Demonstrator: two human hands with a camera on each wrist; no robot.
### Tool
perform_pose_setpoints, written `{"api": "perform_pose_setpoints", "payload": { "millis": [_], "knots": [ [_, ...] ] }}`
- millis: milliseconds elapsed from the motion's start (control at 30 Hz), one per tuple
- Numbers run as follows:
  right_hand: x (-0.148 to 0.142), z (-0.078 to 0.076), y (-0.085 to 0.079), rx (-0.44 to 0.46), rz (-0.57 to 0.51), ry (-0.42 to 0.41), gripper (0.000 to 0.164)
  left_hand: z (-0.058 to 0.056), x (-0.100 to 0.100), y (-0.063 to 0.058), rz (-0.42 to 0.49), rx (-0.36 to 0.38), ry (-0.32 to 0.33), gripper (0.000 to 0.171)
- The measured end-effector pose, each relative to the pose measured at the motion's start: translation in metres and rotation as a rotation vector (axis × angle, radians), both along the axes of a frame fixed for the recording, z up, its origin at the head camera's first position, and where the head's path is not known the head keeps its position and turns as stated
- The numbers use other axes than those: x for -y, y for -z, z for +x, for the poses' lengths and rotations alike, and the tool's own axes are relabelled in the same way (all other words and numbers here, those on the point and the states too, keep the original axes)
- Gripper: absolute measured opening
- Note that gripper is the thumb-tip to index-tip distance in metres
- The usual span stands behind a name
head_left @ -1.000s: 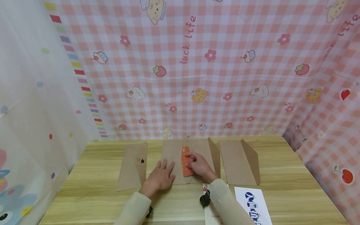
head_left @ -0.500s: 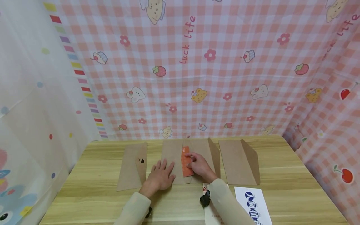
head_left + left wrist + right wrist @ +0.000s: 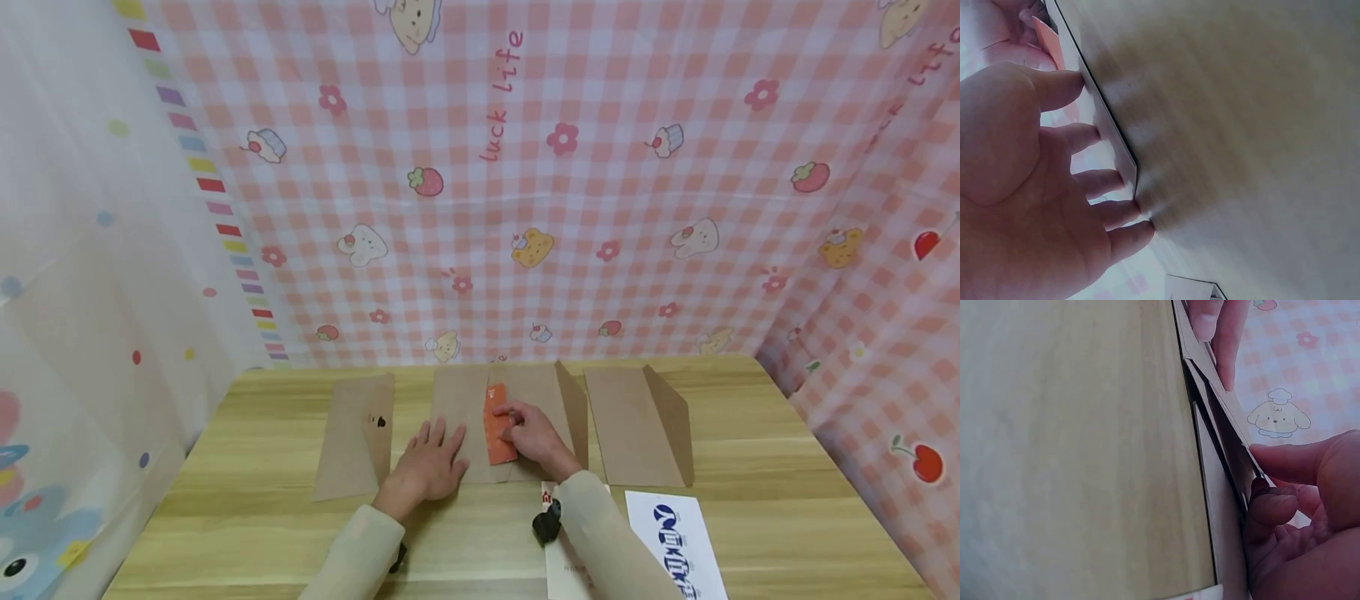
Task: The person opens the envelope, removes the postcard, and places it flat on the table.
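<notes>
An upright orange card (image 3: pixel 496 427) with white print lies across the middle brown paper envelope (image 3: pixel 459 392). My right hand (image 3: pixel 534 435) pinches the card's right side between thumb and curled fingers. In the right wrist view the right hand (image 3: pixel 1310 512) sits at the lifted brown paper edge, beside a dark gap between layers; the card is hidden there. My left hand (image 3: pixel 429 468) rests with spread fingers on the envelope's lower left part. From the left wrist, the left hand (image 3: pixel 1029 162) shows straight fingertips along the paper's edge, with the orange card (image 3: pixel 1049 40) behind it.
Another brown envelope (image 3: pixel 351 433) with a small black print lies to the left. On the right is an envelope (image 3: pixel 630 429) with its flap unfolded. Nearer lie a white sheet (image 3: pixel 678 550) with blue lettering and a cream card (image 3: pixel 566 575), partly under the right sleeve.
The head view has tilted slightly, so everything sits a little higher in it. Both hands and the orange card hold the same places on the envelope.
</notes>
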State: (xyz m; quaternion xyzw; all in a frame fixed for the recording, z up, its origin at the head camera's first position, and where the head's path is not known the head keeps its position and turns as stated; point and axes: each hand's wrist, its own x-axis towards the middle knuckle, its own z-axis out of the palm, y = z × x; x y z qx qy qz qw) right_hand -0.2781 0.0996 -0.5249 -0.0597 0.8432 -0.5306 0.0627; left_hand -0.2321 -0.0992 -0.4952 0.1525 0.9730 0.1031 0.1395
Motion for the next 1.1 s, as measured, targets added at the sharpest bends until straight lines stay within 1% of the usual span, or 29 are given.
{"api": "perform_pose_setpoints", "payload": {
  "millis": [167, 533, 767, 900, 1100],
  "knots": [
    [-0.0001, -0.0004, -0.0020, 0.000, -0.010, 0.001, 0.029, -0.0007, 0.0005, -0.0019, 0.003, 0.002, -0.001, 0.058],
    [-0.0025, 0.0028, -0.0034, 0.011, -0.008, 0.009, 0.031, -0.0007, 0.0008, 0.0013, 0.015, 0.005, -0.007, 0.058],
    [-0.0039, 0.0024, -0.0016, 0.026, -0.032, 0.008, 0.035, 0.0016, 0.0004, -0.0021, 0.025, 0.013, -0.006, 0.058],
    [-0.0043, 0.0027, -0.0004, 0.018, -0.038, -0.001, 0.035, 0.0021, 0.0006, -0.0023, 0.031, 0.001, -0.006, 0.058],
    [-0.0051, 0.0040, -0.0019, -0.013, -0.006, -0.004, 0.031, 0.0019, 0.0010, -0.0017, 0.031, -0.008, -0.005, 0.058]
  ]
}}
